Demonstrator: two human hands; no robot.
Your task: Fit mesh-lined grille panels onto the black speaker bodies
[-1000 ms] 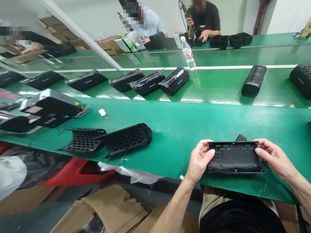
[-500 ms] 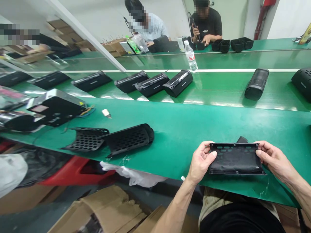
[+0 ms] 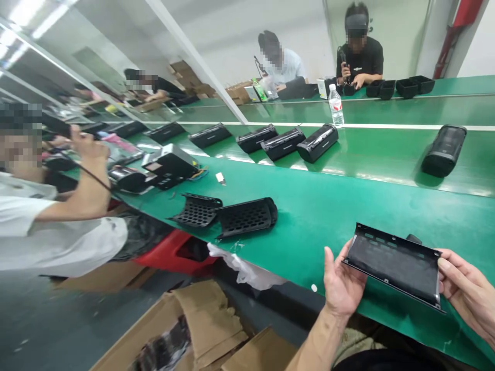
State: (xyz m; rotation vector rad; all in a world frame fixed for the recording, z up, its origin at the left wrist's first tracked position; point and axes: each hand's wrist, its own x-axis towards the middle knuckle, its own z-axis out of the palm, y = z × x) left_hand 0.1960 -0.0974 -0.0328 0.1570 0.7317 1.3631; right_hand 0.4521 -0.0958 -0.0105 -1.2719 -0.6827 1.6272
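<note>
A curved black speaker grille (image 3: pixel 392 265) is held tilted above the front edge of the green bench, its hollow inner side facing me and its right end lower. Dark mesh or lining covers most of its slots. My right hand (image 3: pixel 464 281) pinches the right end, thumb on the rim. My left hand (image 3: pixel 344 286) bears the left end from beneath; its thumb stands away from the grille, and its fingers are partly hidden behind it. Just beyond the grille lies a small black piece (image 3: pixel 413 238), mostly covered. Two more perforated grilles, one left (image 3: pixel 197 209) and one right (image 3: pixel 247 216), overlap on the bench.
Black speakers (image 3: pixel 317 143) stand along the green conveyor (image 3: pixel 371 154), with a water bottle (image 3: pixel 336 106) behind them. A black metal box (image 3: pixel 170 166) and a white connector (image 3: pixel 220 178) sit leftward. Co-workers sit opposite and at left. Open cartons (image 3: pixel 209 319) stand below the bench.
The grille has turned from level to tilted, its right end dropping. My left thumb has come off its face and the palm has turned up. My view has swung left, showing a nearby co-worker.
</note>
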